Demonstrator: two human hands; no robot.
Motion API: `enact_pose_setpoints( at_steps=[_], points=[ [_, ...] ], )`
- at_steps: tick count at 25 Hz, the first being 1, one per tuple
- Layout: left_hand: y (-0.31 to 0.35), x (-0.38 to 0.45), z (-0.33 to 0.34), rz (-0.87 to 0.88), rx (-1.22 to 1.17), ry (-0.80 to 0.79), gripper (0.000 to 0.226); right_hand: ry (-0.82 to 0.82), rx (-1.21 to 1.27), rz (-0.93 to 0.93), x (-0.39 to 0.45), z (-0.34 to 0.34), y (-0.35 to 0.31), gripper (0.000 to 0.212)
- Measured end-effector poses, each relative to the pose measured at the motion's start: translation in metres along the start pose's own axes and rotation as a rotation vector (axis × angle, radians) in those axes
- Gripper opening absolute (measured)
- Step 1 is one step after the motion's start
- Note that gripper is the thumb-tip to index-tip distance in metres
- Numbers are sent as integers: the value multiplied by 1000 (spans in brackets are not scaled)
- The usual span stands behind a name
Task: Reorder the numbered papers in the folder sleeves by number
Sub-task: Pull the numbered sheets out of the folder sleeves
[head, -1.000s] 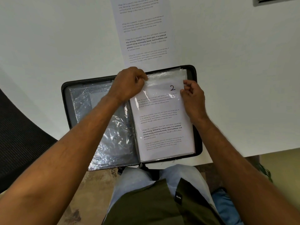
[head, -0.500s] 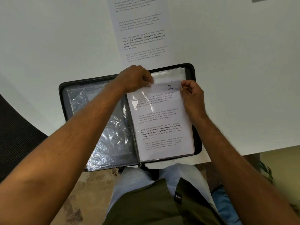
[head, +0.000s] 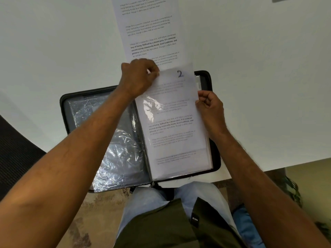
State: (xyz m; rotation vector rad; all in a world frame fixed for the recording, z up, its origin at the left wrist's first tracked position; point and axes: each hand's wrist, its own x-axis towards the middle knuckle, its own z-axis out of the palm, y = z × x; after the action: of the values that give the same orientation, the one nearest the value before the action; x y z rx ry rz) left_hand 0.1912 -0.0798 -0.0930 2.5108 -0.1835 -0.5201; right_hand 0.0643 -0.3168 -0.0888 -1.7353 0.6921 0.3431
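The left hand, pinching the top edge of the paper marked 2, is now drawing it toward twelve o'clock, partway out of its sleeve. The right hand is pinching the sleeve's edge at three o'clock, so this sheet is probably being freed for refiling.

- We see two bare arms with no sleeves on them.
- The left hand and the right hand wear no gloves, rings or watch.
- We see light blue jeans on the legs.
- A dark green shirt hangs over the lap.
- It has a small black tag with white letters.
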Motion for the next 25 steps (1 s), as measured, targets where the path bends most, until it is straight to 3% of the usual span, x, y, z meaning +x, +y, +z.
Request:
enact_pose_setpoints(
  at_steps=[5, 11, 22, 25],
  points=[
    [-2, 23, -24, -128, -231, 193, 4, -27, 0, 25, -2, 0, 5, 24],
    [-3, 40, -41, -127, -223, 282, 7, -51, -34, 37, -2, 4, 14, 25],
    [-3, 87, -58, -190, -313, 199, 6, 35, -104, 32, -3, 2, 22, 24],
    [-22, 81, -58, -247, -370, 161, 14, 47, -103, 43, -2, 1, 24, 24]
  ],
)
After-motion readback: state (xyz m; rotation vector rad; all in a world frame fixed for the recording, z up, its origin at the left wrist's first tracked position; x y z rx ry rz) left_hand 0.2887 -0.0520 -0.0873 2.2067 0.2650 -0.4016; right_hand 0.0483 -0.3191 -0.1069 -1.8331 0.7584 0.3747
